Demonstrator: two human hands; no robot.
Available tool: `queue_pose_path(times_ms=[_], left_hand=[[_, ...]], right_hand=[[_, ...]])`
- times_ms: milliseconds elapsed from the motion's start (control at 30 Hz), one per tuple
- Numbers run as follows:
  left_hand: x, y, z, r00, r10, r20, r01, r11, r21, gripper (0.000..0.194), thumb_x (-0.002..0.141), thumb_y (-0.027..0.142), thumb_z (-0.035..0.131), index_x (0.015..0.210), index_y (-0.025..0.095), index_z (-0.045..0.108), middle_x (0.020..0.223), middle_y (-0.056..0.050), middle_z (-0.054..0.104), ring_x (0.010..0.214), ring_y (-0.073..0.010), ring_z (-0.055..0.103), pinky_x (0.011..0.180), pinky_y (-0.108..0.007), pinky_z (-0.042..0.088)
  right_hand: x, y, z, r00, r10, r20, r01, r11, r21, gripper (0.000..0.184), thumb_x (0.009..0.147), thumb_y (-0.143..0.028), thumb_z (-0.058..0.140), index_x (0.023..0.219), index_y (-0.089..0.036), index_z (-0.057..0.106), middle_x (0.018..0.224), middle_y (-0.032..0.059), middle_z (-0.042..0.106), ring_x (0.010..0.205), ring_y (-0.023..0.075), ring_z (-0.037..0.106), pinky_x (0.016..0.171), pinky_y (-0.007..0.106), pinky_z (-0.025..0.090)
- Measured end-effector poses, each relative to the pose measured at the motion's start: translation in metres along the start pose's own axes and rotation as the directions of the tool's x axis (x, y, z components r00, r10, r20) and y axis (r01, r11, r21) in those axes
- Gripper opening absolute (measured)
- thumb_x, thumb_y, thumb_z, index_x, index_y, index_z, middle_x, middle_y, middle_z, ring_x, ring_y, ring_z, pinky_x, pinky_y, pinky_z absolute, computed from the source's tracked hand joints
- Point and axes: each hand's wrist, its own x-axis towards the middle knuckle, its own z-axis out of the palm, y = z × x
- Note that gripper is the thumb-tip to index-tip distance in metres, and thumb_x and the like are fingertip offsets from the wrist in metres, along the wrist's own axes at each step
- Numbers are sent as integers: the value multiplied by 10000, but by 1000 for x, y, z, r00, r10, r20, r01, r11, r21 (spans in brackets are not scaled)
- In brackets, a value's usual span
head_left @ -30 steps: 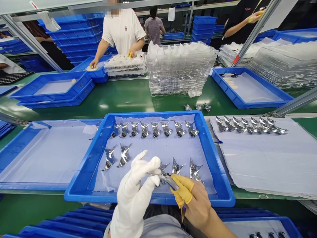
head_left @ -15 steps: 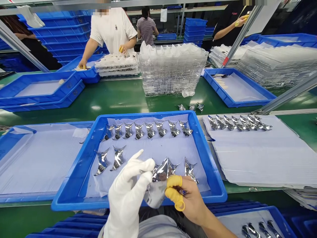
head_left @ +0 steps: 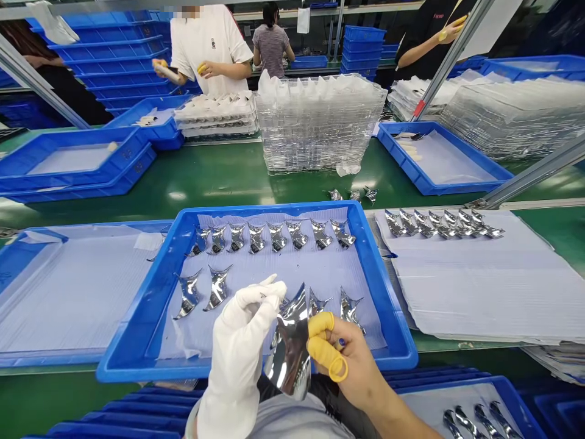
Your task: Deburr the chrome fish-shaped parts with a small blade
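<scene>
One mirrored, curved, pointed piece [head_left: 290, 350] is pinched by left hand [head_left: 239, 341] and right hand [head_left: 347, 360].

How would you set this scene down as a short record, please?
Left hand: white-gloved, pinching the metal piece near its upper left corner
Right hand: yellow finger covers, gripping the piece's right edge
Held piece: shiny, curved
Blue tray: lined with a pale sheet
Back row: eight shiny pieces
Right side: pale sheets bearing more shiny pieces
Across table: stacked clear trays
</scene>
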Motion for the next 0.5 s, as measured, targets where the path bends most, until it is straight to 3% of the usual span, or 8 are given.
queue_pose_path(times_ms=[100, 233, 400, 500], left_hand=[[1, -1, 1, 1000, 17, -5, -17, 1000, -17, 317, 747, 510, 889, 849, 232, 776, 967, -53, 837, 1193, -286, 724, 1007, -377, 587], [2, -2, 3, 992, 123, -8, -123, 992, 12, 210, 779, 408, 884, 859, 249, 773, 919, -17, 830, 1191, -268, 713, 1057, -405, 550], [2, 0, 4, 946, 320, 52, -324, 942, 90, 80, 865, 303, 818, 858, 265, 748, 882, 47, 809, 935, -182, 752, 1198, -454, 418], [3, 2, 3, 942, 325, 79, -331, 940, 79, 60, 868, 261, 813, 888, 272, 758, 899, 54, 810, 933, -170, 753, 1201, -436, 410]], right_hand=[[2, 5, -1, 996, 86, 3, -86, 990, 111, 447, 786, -543, 882, 755, -189, 611, 575, -98, 382, 479, 43, 205, 447, 206, 170], [8, 8, -2, 988, 152, 8, -152, 975, 162, 469, 777, -573, 879, 776, -186, 613, 498, -118, 404, 409, 24, 207, 425, 203, 152], [14, 9, 0, 987, 158, 16, -158, 968, 194, 466, 759, -569, 896, 783, -190, 626, 414, -143, 375, 366, 20, 189, 408, 195, 155], [13, 10, 0, 991, 137, -1, -133, 968, 212, 462, 754, -560, 904, 774, -189, 629, 441, -132, 408, 369, 15, 191, 400, 190, 138]])
